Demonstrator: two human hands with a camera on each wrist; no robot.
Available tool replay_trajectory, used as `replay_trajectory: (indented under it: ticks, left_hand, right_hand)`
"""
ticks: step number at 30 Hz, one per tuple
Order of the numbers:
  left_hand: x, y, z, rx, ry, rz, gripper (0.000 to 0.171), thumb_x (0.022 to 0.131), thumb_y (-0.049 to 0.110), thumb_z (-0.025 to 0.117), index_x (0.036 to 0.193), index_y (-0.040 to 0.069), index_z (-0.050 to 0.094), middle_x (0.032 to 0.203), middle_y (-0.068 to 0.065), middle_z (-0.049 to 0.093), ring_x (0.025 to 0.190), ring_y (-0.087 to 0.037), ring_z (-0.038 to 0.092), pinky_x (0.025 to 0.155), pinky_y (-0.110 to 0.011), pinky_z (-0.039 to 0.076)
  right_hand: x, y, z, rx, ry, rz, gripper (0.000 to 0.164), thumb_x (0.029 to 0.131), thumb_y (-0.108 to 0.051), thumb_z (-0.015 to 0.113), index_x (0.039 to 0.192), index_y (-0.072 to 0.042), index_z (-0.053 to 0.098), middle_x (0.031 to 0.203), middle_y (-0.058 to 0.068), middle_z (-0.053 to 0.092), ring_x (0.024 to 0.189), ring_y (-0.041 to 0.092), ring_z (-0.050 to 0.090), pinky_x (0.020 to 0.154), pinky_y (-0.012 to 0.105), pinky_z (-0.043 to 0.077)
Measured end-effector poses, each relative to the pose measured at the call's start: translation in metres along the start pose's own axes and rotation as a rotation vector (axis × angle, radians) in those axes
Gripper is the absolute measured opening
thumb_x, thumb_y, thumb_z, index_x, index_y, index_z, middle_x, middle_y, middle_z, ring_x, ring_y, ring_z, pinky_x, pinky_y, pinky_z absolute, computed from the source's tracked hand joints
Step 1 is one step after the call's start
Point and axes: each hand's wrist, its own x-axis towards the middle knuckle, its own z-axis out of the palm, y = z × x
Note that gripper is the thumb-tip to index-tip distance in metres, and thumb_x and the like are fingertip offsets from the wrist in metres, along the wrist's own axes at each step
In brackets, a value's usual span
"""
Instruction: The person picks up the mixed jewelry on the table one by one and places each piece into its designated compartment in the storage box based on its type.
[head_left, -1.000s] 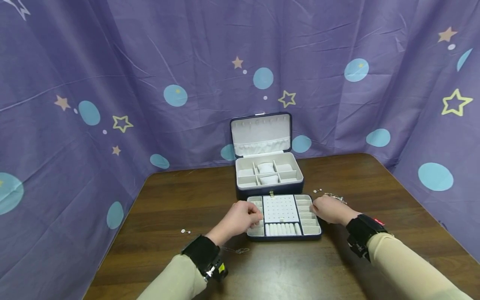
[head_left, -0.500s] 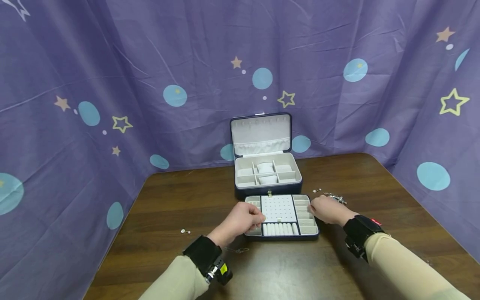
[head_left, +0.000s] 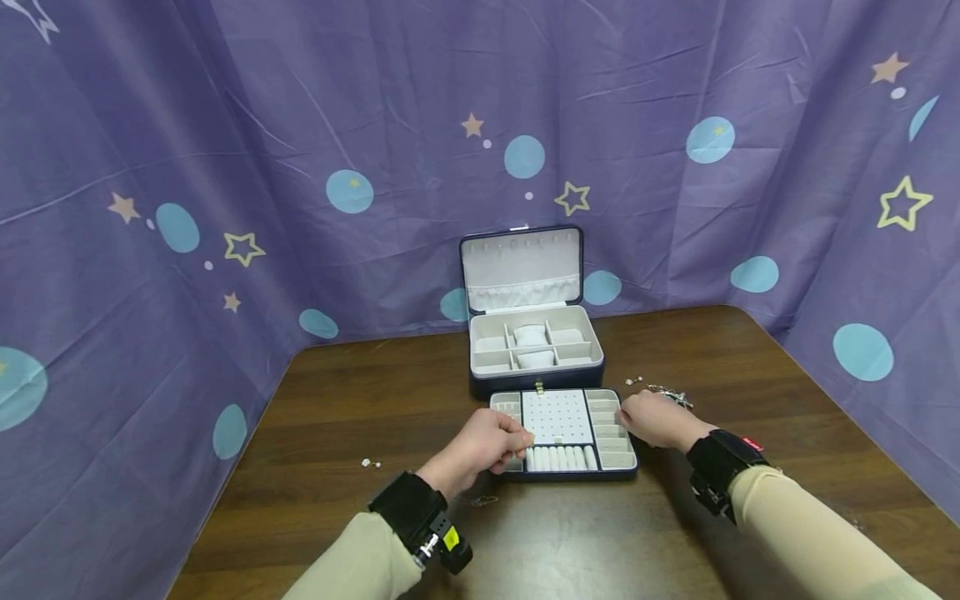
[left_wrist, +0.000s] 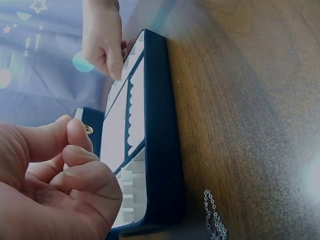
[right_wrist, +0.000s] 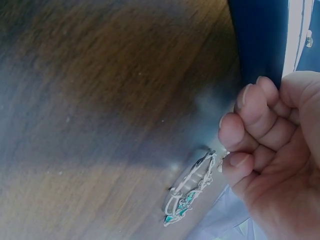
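Note:
A dark blue jewelry tray [head_left: 566, 476] with light lining lies before the open jewelry box [head_left: 536, 385]. My left hand [head_left: 487, 437] hovers over the tray's left side, thumb and index fingertips meeting near the white perforated earring board [head_left: 557, 417]. I cannot tell what, if anything, lies between those fingertips. At the tray's right edge my right hand [head_left: 658, 419] grips the rim, thumb on top and fingers outside. Beside it lies a silver bracelet [right_wrist: 187, 195] with green stones. A thin silver chain [left_wrist: 213, 215] lies on the table below my left wrist.
Small white earrings [head_left: 371, 462] lie on the wooden table [head_left: 315, 417] at the left. Another small pair of earrings [head_left: 633, 381] lies behind my right hand. White cushions [head_left: 531, 336] sit inside the box's compartments. A purple curtain [head_left: 420, 100] hangs behind the table.
My left hand has moved slightly right, toward the lower edge of the earring board. The tray has shifted a little to the left, with my right hand still gripping its edge.

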Motion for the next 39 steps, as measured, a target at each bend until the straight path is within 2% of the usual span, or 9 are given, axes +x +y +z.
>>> replay_trajectory:
  ticks: [16, 21, 39]
  left_hand:
    - [0.0, -0.007, 0.005, -0.034, 0.001, -0.027, 0.018, 0.096, 0.011, 0.07, 0.095, -0.007, 0.072, 0.066, 0.001, 0.059, 0.054, -0.008, 0.042, 0.049, -0.021, 0.035]
    - [0.001, -0.009, 0.006, -0.025, 0.003, -0.033, 0.018, 0.095, 0.012, 0.071, 0.093, -0.006, 0.073, 0.065, 0.001, 0.059, 0.055, -0.009, 0.042, 0.049, -0.021, 0.035]
    - [0.002, -0.011, 0.01, 0.011, 0.029, -0.037, 0.014, 0.092, 0.012, 0.073, 0.089, -0.002, 0.075, 0.064, 0.001, 0.061, 0.053, -0.008, 0.043, 0.048, -0.022, 0.036]
  right_hand:
    - [-0.001, -0.003, -0.002, 0.002, -0.011, 0.021, 0.028, 0.102, -0.012, 0.055, 0.076, -0.01, 0.063, 0.062, -0.004, 0.046, 0.056, 0.011, 0.044, 0.056, 0.029, 0.038]
    - [-0.001, -0.002, -0.001, -0.006, 0.008, 0.002, 0.029, 0.102, -0.011, 0.055, 0.073, -0.011, 0.062, 0.061, -0.005, 0.045, 0.056, 0.01, 0.043, 0.057, 0.029, 0.038]
    - [0.0, -0.001, -0.001, -0.006, -0.004, 0.03, 0.026, 0.102, -0.013, 0.056, 0.078, -0.01, 0.067, 0.062, -0.004, 0.047, 0.058, 0.012, 0.045, 0.058, 0.03, 0.039]
